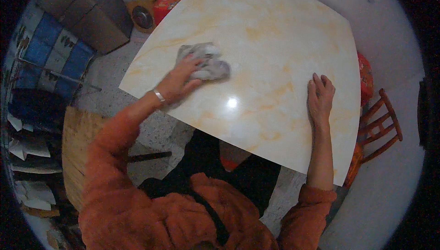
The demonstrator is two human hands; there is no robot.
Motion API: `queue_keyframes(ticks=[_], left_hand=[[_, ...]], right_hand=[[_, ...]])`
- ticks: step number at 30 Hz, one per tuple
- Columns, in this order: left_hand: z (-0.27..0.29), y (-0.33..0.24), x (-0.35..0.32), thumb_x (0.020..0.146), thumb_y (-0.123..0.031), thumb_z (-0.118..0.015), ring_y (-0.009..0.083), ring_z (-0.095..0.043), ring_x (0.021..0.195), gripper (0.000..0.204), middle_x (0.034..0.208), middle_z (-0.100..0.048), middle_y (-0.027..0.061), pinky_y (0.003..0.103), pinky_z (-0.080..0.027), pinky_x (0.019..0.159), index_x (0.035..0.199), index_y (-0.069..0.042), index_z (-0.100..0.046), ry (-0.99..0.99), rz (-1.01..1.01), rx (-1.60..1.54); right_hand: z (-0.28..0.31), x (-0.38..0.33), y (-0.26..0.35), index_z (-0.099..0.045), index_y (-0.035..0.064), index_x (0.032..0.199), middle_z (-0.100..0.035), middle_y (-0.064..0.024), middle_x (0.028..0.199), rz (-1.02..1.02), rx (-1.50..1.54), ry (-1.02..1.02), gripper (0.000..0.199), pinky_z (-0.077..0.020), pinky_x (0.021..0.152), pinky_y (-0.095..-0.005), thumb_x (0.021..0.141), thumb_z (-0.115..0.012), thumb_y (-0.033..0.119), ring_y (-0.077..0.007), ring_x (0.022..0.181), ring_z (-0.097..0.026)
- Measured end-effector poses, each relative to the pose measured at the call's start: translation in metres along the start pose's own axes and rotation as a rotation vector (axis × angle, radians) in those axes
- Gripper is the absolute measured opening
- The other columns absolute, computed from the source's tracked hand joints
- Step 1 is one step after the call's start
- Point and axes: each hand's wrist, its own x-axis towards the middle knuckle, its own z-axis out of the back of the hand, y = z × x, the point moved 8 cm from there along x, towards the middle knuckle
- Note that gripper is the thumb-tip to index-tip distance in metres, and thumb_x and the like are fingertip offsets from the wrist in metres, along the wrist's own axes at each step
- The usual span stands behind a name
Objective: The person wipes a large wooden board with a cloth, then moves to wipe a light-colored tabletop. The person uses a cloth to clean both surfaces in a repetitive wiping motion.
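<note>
A crumpled grey-white cloth (pixel 211 69) lies on the pale, orange-veined tabletop (pixel 261 62), toward its left side. My left hand (pixel 179 79) presses on the cloth and grips its near-left part, slightly smeared by motion. A silver bracelet (pixel 159 95) circles that wrist. Over on the table's right side my right hand (pixel 321 95) rests on the surface, fingers slightly bent and a little apart, with nothing in it. Its forearm leans across the near right edge.
A wooden chair (pixel 380 128) stands at the table's right. Red patterned seats (pixel 173 2) show at the far left edge. A brown cabinet (pixel 85 11) is at the upper left, with a wooden board-like surface (pixel 80 144) near my left arm.
</note>
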Motion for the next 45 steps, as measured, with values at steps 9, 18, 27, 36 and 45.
queue_keyframes(ticks=[9,18,27,36,45], left_hand=[[0.064,0.200,0.048,0.086,-0.044,-0.054,0.0374,-0.050,0.114,0.056,0.123,-0.053,0.0226,0.047,-0.038,0.097,0.123,-0.002,-0.051,-0.392,0.710,0.386],[-0.024,0.046,0.106,0.088,-0.036,-0.055,0.0391,-0.034,0.129,0.048,0.130,-0.046,0.0253,0.045,-0.029,0.106,0.121,-0.003,-0.049,-0.174,0.137,0.168],[0.042,0.108,0.002,0.090,-0.033,-0.055,0.0398,-0.039,0.126,0.050,0.131,-0.046,0.0253,0.042,-0.033,0.104,0.125,0.002,-0.048,-0.258,0.327,0.226],[-0.005,0.042,0.107,0.088,-0.042,-0.052,0.0410,-0.050,0.111,0.052,0.118,-0.056,0.0233,0.047,-0.038,0.097,0.120,-0.001,-0.052,-0.231,0.328,0.234],[0.027,0.011,-0.012,0.088,-0.028,-0.058,0.0383,-0.038,0.128,0.049,0.133,-0.044,0.0244,0.040,-0.032,0.105,0.127,-0.001,-0.045,-0.174,0.050,0.129]], right_hand=[[-0.008,0.000,0.017,-0.058,0.0059,0.121,-0.046,-0.0194,0.128,-0.037,-0.120,0.016,0.040,-0.0383,0.098,-0.0420,0.091,-0.052,0.031,-0.0333,0.121,-0.039],[-0.013,0.003,0.007,-0.058,0.0060,0.120,-0.046,-0.0208,0.128,-0.009,-0.019,0.027,0.037,-0.0365,0.099,-0.0442,0.091,-0.050,0.029,-0.0352,0.119,-0.040],[0.019,-0.048,0.014,-0.056,0.0043,0.121,-0.045,-0.0226,0.129,-0.042,-0.077,0.017,0.041,-0.0358,0.100,-0.0446,0.091,-0.052,0.030,-0.0366,0.121,-0.038],[0.030,-0.051,0.022,-0.057,0.0070,0.121,-0.046,-0.0196,0.126,0.038,-0.080,-0.016,0.036,-0.0382,0.097,-0.0426,0.092,-0.051,0.028,-0.0354,0.118,-0.040],[0.042,-0.069,0.026,-0.057,0.0067,0.121,-0.046,-0.0204,0.126,-0.014,-0.038,-0.042,0.041,-0.0364,0.098,-0.0434,0.093,-0.048,0.035,-0.0356,0.120,-0.038]])
